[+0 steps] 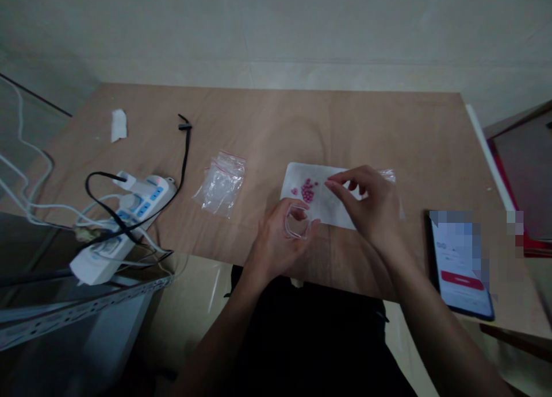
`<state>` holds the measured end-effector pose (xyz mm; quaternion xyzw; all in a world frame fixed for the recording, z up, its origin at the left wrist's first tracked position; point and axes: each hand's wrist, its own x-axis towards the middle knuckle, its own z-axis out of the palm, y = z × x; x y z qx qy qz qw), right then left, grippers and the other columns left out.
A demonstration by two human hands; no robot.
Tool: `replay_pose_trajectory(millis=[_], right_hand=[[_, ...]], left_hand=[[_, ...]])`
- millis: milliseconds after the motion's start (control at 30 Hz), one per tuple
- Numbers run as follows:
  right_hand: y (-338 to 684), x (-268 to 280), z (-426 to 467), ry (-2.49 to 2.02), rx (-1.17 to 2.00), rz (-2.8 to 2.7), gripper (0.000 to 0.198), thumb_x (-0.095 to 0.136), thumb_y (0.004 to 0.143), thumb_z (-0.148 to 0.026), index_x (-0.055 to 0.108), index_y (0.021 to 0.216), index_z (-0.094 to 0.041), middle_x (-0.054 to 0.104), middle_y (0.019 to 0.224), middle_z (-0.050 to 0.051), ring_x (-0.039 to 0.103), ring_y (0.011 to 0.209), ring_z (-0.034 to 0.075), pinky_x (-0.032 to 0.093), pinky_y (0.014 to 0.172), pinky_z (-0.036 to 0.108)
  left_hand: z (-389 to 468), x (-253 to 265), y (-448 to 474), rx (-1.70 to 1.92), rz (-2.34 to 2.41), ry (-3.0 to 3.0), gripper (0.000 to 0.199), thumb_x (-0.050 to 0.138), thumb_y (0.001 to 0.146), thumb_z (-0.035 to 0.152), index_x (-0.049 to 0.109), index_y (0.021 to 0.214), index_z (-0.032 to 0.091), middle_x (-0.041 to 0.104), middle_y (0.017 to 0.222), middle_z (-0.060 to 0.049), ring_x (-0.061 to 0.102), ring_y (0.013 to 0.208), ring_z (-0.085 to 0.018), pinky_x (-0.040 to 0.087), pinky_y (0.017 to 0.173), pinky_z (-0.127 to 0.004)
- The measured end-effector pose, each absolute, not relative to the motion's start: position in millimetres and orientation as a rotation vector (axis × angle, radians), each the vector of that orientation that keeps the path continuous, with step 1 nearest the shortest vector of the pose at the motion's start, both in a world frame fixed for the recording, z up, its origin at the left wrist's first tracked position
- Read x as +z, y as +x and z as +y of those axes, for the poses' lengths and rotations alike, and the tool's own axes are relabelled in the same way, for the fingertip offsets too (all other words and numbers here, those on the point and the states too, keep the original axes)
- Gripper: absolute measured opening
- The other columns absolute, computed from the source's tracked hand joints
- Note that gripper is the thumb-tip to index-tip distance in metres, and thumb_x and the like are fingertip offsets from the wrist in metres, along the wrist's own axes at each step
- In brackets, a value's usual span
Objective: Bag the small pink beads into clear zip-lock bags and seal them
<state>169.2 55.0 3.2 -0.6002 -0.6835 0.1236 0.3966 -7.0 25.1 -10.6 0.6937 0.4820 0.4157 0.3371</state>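
Beads lie clustered on the white mat; left hand clasps a clear container, right hand hovers nearby, grip unclear. Light pinches should best avoid scattering.

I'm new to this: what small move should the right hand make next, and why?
Perhaps ease the right hand left to the pink pieces: they lie loose on the white mat close to its fingertips, while the left hand holds a small clear container nearby. Whether those fingertips already pinch something is too small to tell.
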Motion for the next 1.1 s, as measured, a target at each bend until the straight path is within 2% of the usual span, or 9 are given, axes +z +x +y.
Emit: replay_pose_trajectory(millis=[100, 200, 333, 433, 500, 600, 700, 867, 1100], right_hand=[[146.3, 27.9, 22.0, -1.267, 0.453, -1.919, 0.012, 0.062, 0.091, -0.028, 0.072, 0.091, -0.023, 0.068, 0.087, 0.004, 0.063, 0.082, 0.019, 0.053, 0.071, 0.032], [137.4, 34.3, 4.2, -1.228, 0.449, -2.063, 0.019, 0.060, 0.092, -0.034, 0.074, 0.093, -0.021, 0.064, 0.101, 0.009, 0.060, 0.096, 0.023, 0.053, 0.080, 0.037], [150.6, 33.7, 1.1, -1.253, 0.549, -2.083, 0.016, 0.065, 0.088, -0.035, 0.075, 0.086, -0.023, 0.057, 0.119, 0.011, 0.056, 0.112, 0.026, 0.052, 0.086, 0.039], [163.8, 36.7, 2.9, -1.284, 0.788, -2.020, 0.014, 0.060, 0.092, -0.027, 0.071, 0.087, -0.022, 0.067, 0.104, 0.007, 0.065, 0.093, 0.018, 0.054, 0.076, 0.030], [168.5, 38.3, 3.1, -1.330, 0.898, -1.910, 0.011, 0.060, 0.092, -0.027, 0.070, 0.089, -0.021, 0.071, 0.087, 0.003, 0.066, 0.076, 0.015, 0.053, 0.066, 0.026], [168.4, 36.3, 1.6, -1.346, 0.965, -1.669, 0.011, 0.067, 0.086, -0.029, 0.069, 0.095, -0.022, 0.072, 0.081, 0.001, 0.067, 0.072, 0.015, 0.053, 0.065, 0.026], [163.9, 30.3, -0.5, -1.356, 1.062, -1.396, 0.030, 0.075, 0.078, -0.033, 0.068, 0.104, -0.022, 0.073, 0.077, 0.001, 0.069, 0.073, 0.017, 0.054, 0.065, 0.028], [158.4, 22.3, -3.1, -1.353, 1.136, -1.192, 0.013, 0.075, 0.075, -0.034, 0.072, 0.073, -0.021, 0.072, 0.068, 0.001, 0.065, 0.062, 0.015, 0.052, 0.059, 0.028], [159.5, 23.1, -5.4, -1.364, 1.029, -1.276, 0.008, 0.073, 0.076, -0.029, 0.072, 0.072, -0.022, 0.070, 0.066, 0.001, 0.062, 0.064, 0.016, 0.048, 0.060, 0.030]], left_hand=[[25.9, -10.4, -4.2, 1.054, 1.184, 1.783, 0.024, 0.069, 0.074, 0.024, 0.053, 0.093, 0.021, 0.065, 0.084, 0.000, 0.065, 0.075, -0.017, 0.052, 0.067, -0.030], [24.3, -13.2, -3.7, 1.044, 1.169, 1.726, 0.033, 0.071, 0.072, 0.030, 0.046, 0.092, 0.023, 0.059, 0.080, 0.002, 0.060, 0.069, -0.015, 0.047, 0.061, -0.028], [18.2, -17.8, -9.5, 1.067, 1.175, 1.684, 0.051, 0.080, 0.065, 0.037, 0.043, 0.099, 0.024, 0.053, 0.094, -0.001, 0.058, 0.084, -0.018, 0.049, 0.072, -0.031], [12.3, -14.2, -15.7, 1.057, 1.078, 1.634, 0.056, 0.079, 0.068, 0.035, 0.044, 0.110, 0.025, 0.053, 0.100, -0.003, 0.056, 0.092, -0.019, 0.049, 0.078, -0.032], [9.6, -8.1, -19.2, 1.106, 1.051, 1.577, 0.038, 0.072, 0.077, 0.033, 0.050, 0.107, 0.023, 0.056, 0.094, -0.002, 0.056, 0.085, -0.016, 0.049, 0.076, -0.030], [8.7, 1.2, -21.9, 1.222, 1.132, 1.520, 0.008, 0.062, 0.087, 0.028, 0.061, 0.089, 0.020, 0.062, 0.079, -0.001, 0.057, 0.074, -0.013, 0.048, 0.071, -0.027], [9.6, 6.1, -20.9, 1.315, 1.178, 1.474, 0.011, 0.065, 0.085, 0.027, 0.065, 0.078, 0.019, 0.065, 0.070, 0.000, 0.059, 0.066, -0.012, 0.048, 0.064, -0.024], [8.8, 7.0, -17.6, 1.404, 1.205, 1.361, 0.015, 0.068, 0.083, 0.031, 0.067, 0.073, 0.018, 0.068, 0.067, 0.000, 0.062, 0.060, -0.011, 0.049, 0.058, -0.021], [9.6, 6.9, -20.2, 1.229, 1.201, 1.381, 0.017, 0.071, 0.080, 0.036, 0.070, 0.080, 0.019, 0.073, 0.074, -0.002, 0.067, 0.067, -0.015, 0.054, 0.063, -0.026]])
